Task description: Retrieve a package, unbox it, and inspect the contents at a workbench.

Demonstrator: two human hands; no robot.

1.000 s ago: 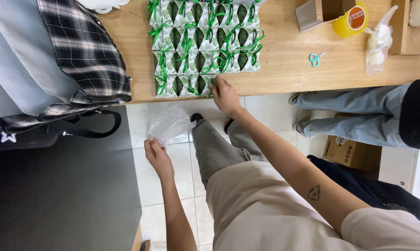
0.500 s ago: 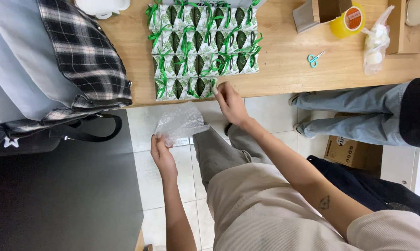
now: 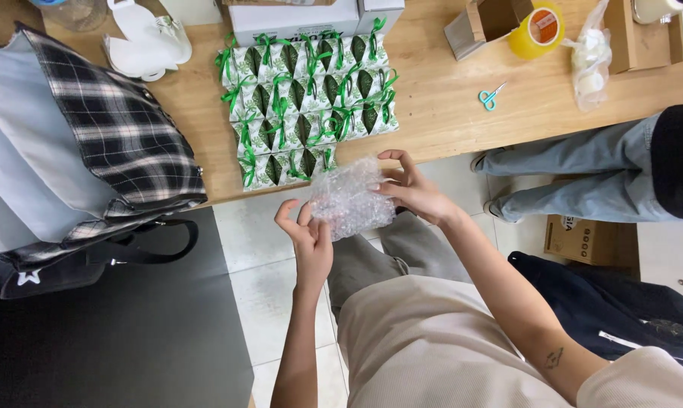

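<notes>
Left hand: my left hand [image 3: 311,240] pinched the left edge of the wrap [image 3: 350,199], thumb and fingers closed on it.
Right hand: my right hand [image 3: 413,190] gripped the wrap's right side, fingers curled round the top edge, thumb behind.
Wrap: a crumpled piece of clear bubble wrap, held between both hands above my lap, just off the table [image 3: 447,113] edge.
Inside the wrap: I could not tell whether it held anything (too crinkled to see through).
Boxes: small green-ribboned boxes [image 3: 303,106] sat in rows on the table, all tied, none in my hands.
Progress: by my judgement the boxes looked finished; the wrap was only in hand, nothing covered yet.
Nearby: scissors [image 3: 490,97], a yellow tape roll [image 3: 536,30], a plaid bag [image 3: 115,136] to the left.
Other person: jeans-clad legs [image 3: 575,174] at the right.
</notes>
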